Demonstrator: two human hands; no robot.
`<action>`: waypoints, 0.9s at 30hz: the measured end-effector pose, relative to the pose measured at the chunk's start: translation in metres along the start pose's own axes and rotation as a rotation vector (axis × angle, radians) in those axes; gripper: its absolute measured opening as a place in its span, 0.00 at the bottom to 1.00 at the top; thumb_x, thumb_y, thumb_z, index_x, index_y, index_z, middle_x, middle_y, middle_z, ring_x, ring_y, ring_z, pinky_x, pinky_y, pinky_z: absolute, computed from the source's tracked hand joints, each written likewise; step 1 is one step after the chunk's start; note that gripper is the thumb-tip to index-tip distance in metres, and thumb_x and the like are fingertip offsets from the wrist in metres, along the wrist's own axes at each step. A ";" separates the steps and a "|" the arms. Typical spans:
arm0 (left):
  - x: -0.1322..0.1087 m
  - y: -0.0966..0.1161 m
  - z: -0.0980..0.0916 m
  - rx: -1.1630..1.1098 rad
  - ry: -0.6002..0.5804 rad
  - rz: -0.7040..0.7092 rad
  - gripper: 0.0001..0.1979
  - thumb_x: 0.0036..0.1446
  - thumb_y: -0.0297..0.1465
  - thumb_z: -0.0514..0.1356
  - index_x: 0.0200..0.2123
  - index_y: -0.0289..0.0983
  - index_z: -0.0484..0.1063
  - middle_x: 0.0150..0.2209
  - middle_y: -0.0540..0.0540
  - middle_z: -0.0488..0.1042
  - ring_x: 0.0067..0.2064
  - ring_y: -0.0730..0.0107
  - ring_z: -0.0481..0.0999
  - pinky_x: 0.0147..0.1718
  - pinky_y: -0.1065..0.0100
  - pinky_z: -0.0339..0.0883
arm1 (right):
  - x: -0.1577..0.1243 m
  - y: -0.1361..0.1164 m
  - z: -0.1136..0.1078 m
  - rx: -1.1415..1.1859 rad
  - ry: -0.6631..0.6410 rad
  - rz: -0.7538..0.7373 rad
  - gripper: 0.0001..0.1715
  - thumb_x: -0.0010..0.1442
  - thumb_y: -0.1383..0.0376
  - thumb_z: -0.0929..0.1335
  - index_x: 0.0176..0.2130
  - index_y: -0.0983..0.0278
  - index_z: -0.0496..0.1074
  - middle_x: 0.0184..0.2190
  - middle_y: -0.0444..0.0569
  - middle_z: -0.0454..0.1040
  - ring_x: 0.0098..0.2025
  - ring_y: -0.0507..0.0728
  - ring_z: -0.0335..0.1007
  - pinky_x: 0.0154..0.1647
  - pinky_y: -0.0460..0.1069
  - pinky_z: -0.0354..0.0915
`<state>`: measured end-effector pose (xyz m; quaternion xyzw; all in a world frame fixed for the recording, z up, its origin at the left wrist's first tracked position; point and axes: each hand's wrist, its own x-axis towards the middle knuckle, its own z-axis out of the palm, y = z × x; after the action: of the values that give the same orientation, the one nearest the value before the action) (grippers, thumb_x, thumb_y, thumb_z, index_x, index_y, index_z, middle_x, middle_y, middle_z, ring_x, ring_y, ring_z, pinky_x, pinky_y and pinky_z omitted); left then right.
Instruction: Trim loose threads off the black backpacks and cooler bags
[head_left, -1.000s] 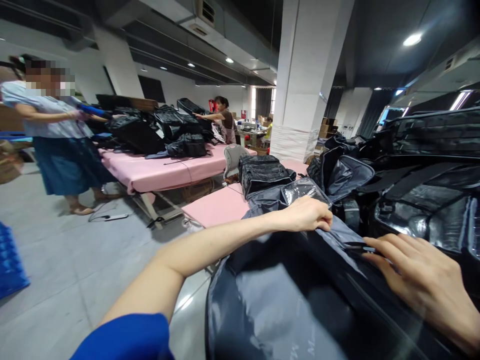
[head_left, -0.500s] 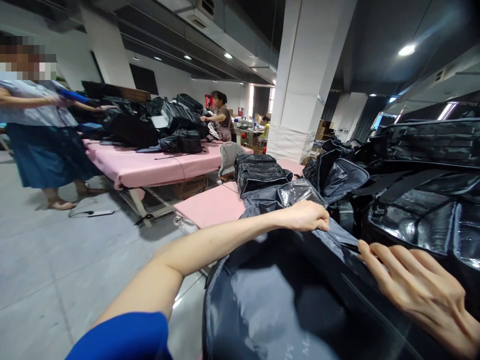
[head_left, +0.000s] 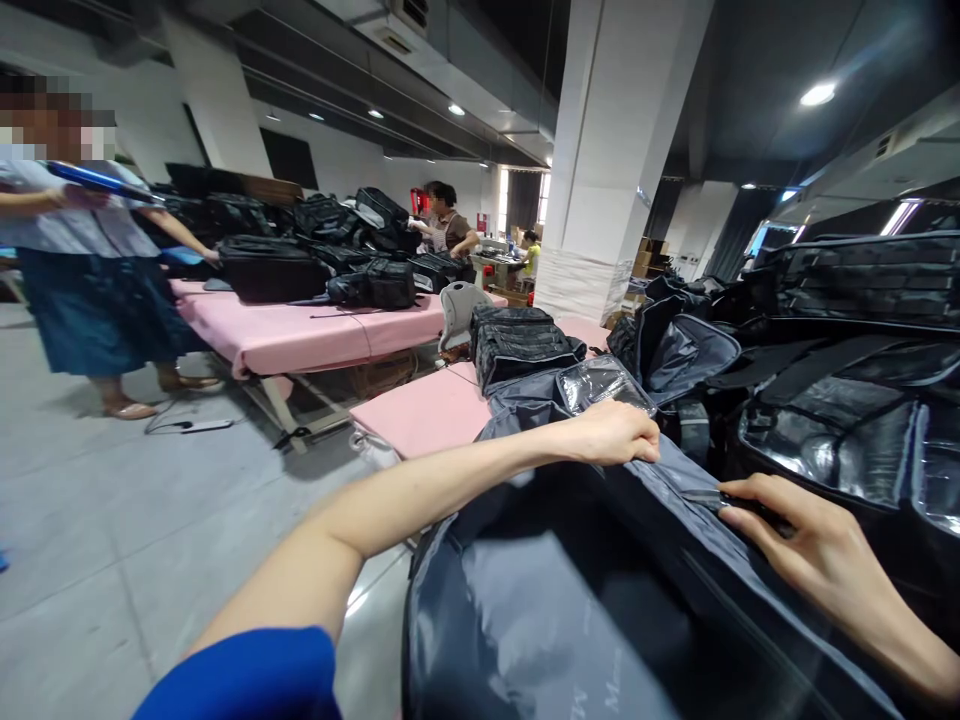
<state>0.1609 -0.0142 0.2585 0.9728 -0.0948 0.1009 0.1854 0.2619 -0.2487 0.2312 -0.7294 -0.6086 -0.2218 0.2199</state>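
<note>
An opened black backpack with grey lining fills the lower middle, pale lettering showing inside it. My left hand is closed on the far edge of its opening, the arm reaching across from the left. Along the right side of the same opening, my right hand pinches a small dark strip at the grey-lined edge between thumb and fingers. Whether this strip is a zipper end or a tab I cannot tell. Just beyond my left hand lies a clear-windowed pouch.
Black bags are piled close on the right. Ahead, another black bag lies beside a pink-covered table. A co-worker stands at the left by a second pink table. A grey chair and white pillar stand beyond.
My right hand has turned, its thumb now showing in a pinch on the strip. My left hand keeps its place. The co-worker at left has raised a blue object, and bags on the far table have shifted.
</note>
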 end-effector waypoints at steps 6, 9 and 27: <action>0.001 0.002 0.001 0.021 0.009 0.001 0.07 0.57 0.29 0.56 0.29 0.35 0.73 0.31 0.50 0.74 0.35 0.72 0.71 0.35 0.74 0.57 | 0.009 -0.004 0.004 -0.067 0.038 -0.068 0.11 0.62 0.58 0.64 0.40 0.61 0.71 0.30 0.46 0.73 0.30 0.52 0.68 0.30 0.47 0.63; 0.000 0.000 0.002 0.018 0.012 0.008 0.07 0.57 0.29 0.57 0.29 0.35 0.73 0.30 0.50 0.74 0.35 0.72 0.70 0.35 0.74 0.57 | 0.014 -0.006 0.006 -0.153 0.078 -0.138 0.11 0.63 0.59 0.63 0.39 0.62 0.72 0.29 0.46 0.73 0.29 0.52 0.66 0.31 0.48 0.62; -0.005 0.007 0.021 0.257 0.247 0.502 0.10 0.62 0.30 0.53 0.32 0.36 0.74 0.34 0.48 0.76 0.33 0.74 0.70 0.28 0.72 0.56 | -0.008 -0.011 -0.010 -0.305 0.135 -0.169 0.10 0.63 0.61 0.64 0.42 0.62 0.71 0.33 0.45 0.73 0.31 0.52 0.67 0.33 0.49 0.60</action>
<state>0.1582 -0.0281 0.2406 0.9150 -0.2952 0.2721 0.0401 0.2493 -0.2586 0.2350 -0.6840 -0.6108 -0.3778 0.1278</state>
